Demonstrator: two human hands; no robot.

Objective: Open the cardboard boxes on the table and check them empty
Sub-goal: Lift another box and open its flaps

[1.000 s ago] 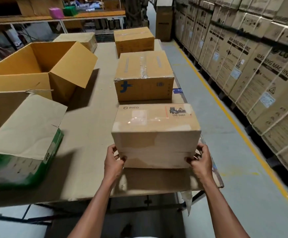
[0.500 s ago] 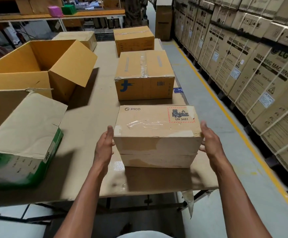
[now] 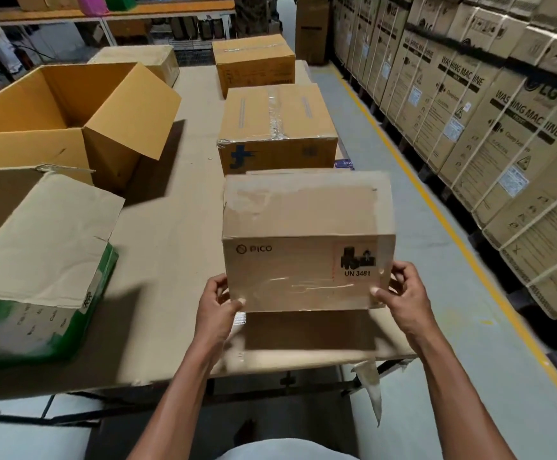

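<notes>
A small taped PICO box (image 3: 307, 240) is lifted off the table and tipped toward me, its labelled face with "UN 3481" facing me. My left hand (image 3: 215, 305) grips its lower left corner and my right hand (image 3: 400, 295) grips its lower right corner. Behind it on the table (image 3: 171, 247) stand a taped box with a blue mark (image 3: 277, 127) and a further closed box (image 3: 254, 63). An opened large box (image 3: 71, 117) and an opened green-sided box (image 3: 38, 260) sit on the left.
Another closed box (image 3: 137, 58) lies at the table's far left. Stacked washing-machine cartons (image 3: 486, 111) line the right side of the aisle with a yellow floor line (image 3: 453, 234). Shelving (image 3: 104, 11) runs behind the table.
The PICO box has been raised from the table and rotated toward me, so its labelled top now faces me. Both hands shifted from its sides to its lower corners.
</notes>
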